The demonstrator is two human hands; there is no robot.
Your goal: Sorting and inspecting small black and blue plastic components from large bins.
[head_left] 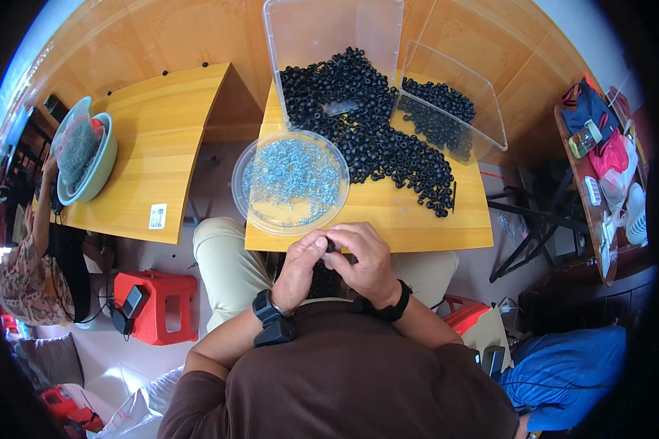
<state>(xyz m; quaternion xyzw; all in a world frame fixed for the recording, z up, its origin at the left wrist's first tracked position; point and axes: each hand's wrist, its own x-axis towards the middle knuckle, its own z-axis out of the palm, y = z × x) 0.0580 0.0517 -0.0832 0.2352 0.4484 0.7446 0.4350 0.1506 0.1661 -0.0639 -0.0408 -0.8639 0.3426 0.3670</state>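
Observation:
At the table's front edge, my left hand point(299, 269) and my right hand point(364, 262) meet with fingers pinched. Between their fingertips is a small round black part point(330, 246), mostly covered by the thumbs. Just beyond my hands stands a shallow round clear tub point(239, 192). Many tiny silvery metal pieces point(293, 172), perhaps screws or pins, lie in it. To its right spreads a heap of small black knob-like parts point(395, 157), some showing a hole. A thin black stick-shaped piece point(454, 197) lies at the heap's right end.
A large clear plastic box point(337, 29) and a smaller clear box point(490, 121) hold more black parts at the back. Left, another wooden table point(161, 132) bears a pale green basin point(106, 164), with another person beside it. Red stool point(176, 307) below; cluttered side table point(584, 197) right.

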